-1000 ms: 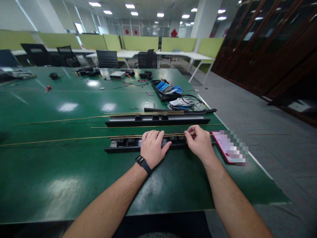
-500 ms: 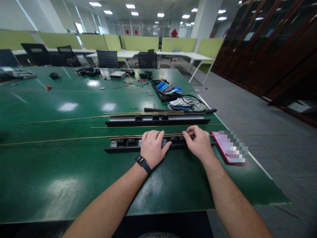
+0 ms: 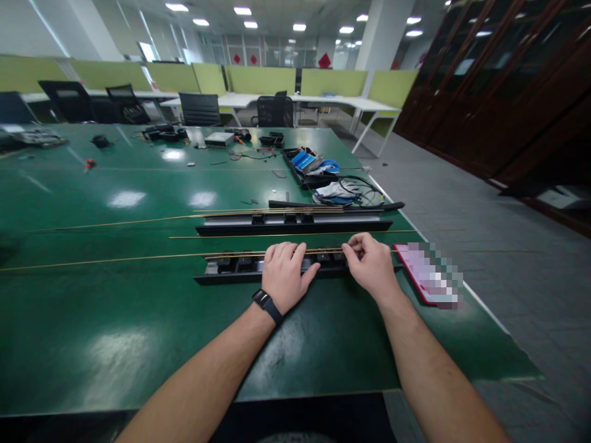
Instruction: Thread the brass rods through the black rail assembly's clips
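My left hand (image 3: 285,271), a dark watch on its wrist, lies across the near black rail (image 3: 253,278) with its fingers stretched out and its thumb apart. Thin, long brass-coloured rods (image 3: 152,257) run lengthwise along the rail and pass under those fingers. Farther right, my right hand (image 3: 369,261) pinches a rod at the rail's back edge between thumb and fingers; the exact contact is partly hidden. Black blocks (image 3: 244,261) sit inside the rail's channel. One loose rod (image 3: 221,237) lies just behind it.
A second black rail (image 3: 295,227) with more rods lies parallel behind. To the right is a red-edged phone-like object (image 3: 415,277), partly blurred, near the table edge. Gloves (image 3: 337,192), cables and a black tray (image 3: 302,178) with blue items stand farther back on the green table (image 3: 138,320).
Almost nothing differs. My right fingertips have shifted very slightly to the right; my left hand stays in place on the rail.
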`<act>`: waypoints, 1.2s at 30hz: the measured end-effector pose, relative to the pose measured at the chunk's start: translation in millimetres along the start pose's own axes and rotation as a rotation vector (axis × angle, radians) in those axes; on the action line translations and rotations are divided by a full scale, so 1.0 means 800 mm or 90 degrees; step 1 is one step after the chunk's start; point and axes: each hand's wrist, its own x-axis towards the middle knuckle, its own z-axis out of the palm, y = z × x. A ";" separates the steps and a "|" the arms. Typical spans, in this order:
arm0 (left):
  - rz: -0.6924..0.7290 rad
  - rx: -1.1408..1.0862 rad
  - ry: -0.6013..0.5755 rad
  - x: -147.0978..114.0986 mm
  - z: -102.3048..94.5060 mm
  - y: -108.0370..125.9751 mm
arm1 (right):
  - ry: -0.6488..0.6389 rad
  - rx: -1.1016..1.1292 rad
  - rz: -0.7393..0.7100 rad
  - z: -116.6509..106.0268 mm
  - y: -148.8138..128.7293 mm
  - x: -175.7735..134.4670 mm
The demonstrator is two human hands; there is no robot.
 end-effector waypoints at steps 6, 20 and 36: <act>-0.001 -0.002 0.000 0.000 0.001 -0.001 | 0.005 -0.007 0.015 -0.002 0.002 0.001; -0.003 -0.002 -0.003 0.000 0.000 -0.001 | 0.016 -0.014 -0.025 0.001 0.001 -0.001; 0.001 -0.001 -0.003 0.000 0.000 -0.001 | 0.003 -0.006 0.011 -0.003 0.001 0.001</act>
